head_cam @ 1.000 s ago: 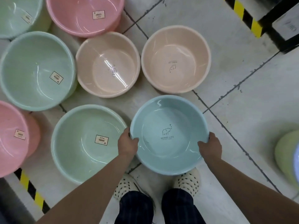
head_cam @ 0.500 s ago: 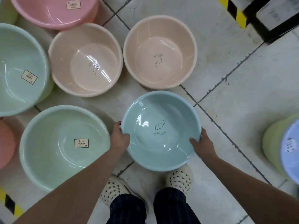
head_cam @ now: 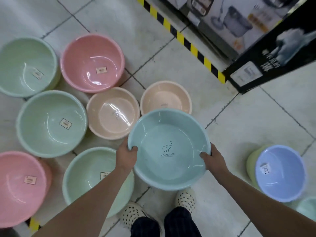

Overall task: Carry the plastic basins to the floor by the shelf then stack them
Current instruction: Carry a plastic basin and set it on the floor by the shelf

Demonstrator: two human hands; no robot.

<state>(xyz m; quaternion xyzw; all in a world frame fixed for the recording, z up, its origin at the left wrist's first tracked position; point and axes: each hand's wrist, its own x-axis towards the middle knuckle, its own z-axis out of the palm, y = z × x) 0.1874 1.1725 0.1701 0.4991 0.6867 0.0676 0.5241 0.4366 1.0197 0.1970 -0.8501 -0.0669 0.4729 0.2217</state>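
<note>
Teal basin (head_cam: 168,147), printed with an elephant and "HOME LIFE", upright at frame centre. The left hand (head_cam: 126,156) and right hand (head_cam: 213,159) grip opposite sides of its rim, thumbs curled inside, fingers hidden beneath. Its far edge covers the near rim of the right peach basin (head_cam: 165,98); the left peach basin (head_cam: 113,113) stands just beside. On the tiled floor (head_cam: 171,62) at left: upper green basin (head_cam: 25,67), middle green basin (head_cam: 51,124), lower green basin (head_cam: 89,178), upper pink basin (head_cam: 92,63), lower pink basin (head_cam: 18,187). At right edge, a lavender basin (head_cam: 280,173) nests in a yellow-green basin (head_cam: 252,161). Shelf base (head_cam: 181,36), striped yellow-black, upper right.
</note>
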